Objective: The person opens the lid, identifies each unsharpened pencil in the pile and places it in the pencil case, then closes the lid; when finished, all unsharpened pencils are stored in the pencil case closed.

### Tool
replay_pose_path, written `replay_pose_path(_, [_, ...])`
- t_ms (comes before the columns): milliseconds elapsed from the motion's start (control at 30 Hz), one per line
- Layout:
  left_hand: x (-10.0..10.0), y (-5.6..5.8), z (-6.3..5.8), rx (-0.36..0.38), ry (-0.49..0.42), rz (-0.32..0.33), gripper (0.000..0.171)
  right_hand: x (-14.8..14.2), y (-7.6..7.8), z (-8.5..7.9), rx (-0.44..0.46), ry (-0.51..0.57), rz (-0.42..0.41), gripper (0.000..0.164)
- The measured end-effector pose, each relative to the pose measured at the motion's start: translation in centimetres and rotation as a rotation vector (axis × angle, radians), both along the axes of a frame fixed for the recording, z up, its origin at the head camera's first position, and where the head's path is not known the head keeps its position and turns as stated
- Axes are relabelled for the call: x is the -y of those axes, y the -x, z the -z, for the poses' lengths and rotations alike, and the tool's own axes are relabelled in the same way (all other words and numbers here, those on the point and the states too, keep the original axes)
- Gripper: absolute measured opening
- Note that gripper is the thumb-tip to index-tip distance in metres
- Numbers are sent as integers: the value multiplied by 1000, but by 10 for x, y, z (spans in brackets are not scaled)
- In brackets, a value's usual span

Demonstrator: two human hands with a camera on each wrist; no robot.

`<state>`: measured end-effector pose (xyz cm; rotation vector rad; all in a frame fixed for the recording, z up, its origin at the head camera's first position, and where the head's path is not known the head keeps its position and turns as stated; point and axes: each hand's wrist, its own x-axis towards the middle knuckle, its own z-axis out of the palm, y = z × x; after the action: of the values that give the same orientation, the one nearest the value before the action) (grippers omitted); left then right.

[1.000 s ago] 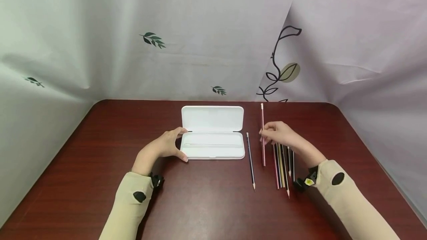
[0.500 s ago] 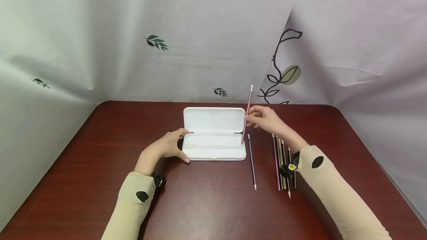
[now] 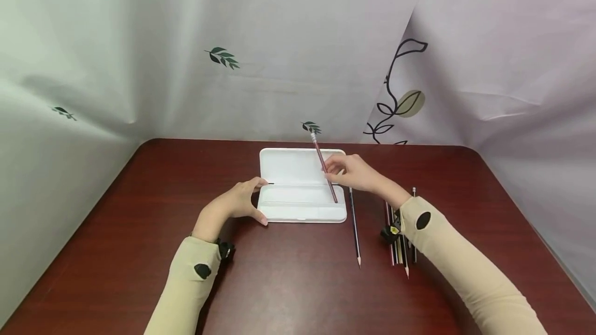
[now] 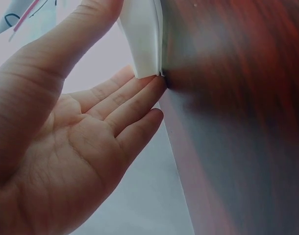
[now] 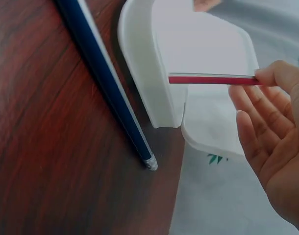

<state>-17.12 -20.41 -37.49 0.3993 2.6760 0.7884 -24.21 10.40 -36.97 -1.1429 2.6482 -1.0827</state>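
A white pencil case (image 3: 285, 212) stands on the dark red table with its lid (image 3: 286, 164) raised at the back. My left hand (image 3: 233, 203) spans the case's left end, thumb at the front corner and fingers at the back corner. In my right hand (image 3: 358, 173) a red pencil (image 3: 318, 150) is pinched between thumb and fingers. It slants, eraser end up in front of the lid, lower end inside the case's right part. The right wrist view shows the red pencil (image 5: 213, 80) reaching past the case wall (image 5: 157, 93).
A dark blue pencil (image 3: 355, 231) lies just right of the case, its tip toward me. Farther right, several pencils (image 3: 404, 255) lie in a bunch, partly hidden under my right wrist. A pale patterned curtain (image 3: 279, 87) hangs behind the table's back edge.
My right hand has carried the red pencil leftward from beside the bunch to over the case, and its lower end has come down inside. The left hand has kept its place at the case.
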Motion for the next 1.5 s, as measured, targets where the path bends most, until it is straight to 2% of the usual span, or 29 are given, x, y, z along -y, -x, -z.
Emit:
replay_pose_path(133, [0, 0, 0, 2, 0, -5, 94, 5, 1, 3, -39, -68, -86, 16])
replay_pose_path(300, [1, 0, -1, -7, 7, -2, 94, 18, 0, 8, -61, -146, -142, 16])
replay_pose_path(533, [-1, 1, -1, -10, 12, 3, 95, 33, 0, 12, -149, -276, -244, 11])
replay_pose_path(800, [-2, 2, -1, -15, 7, 4, 94, 33, -4, 15, -148, -335, -282, 11])
replay_pose_path(967, [-1, 3, -1, -7, 16, 6, 94, 33, -8, 14, -179, -381, -321, 13])
replay_pose_path(1133, [-1, 2, 0, -9, 26, 8, 94, 29, -8, 14, -184, -396, -326, 12])
replay_pose_path(1333, [-2, 3, 1, -4, 33, 7, 94, 18, -6, 13, -174, -372, -318, 11])
replay_pose_path(1500, [-1, 3, -1, -19, 24, 13, 93, 7, -6, 8, -127, -318, -288, 14])
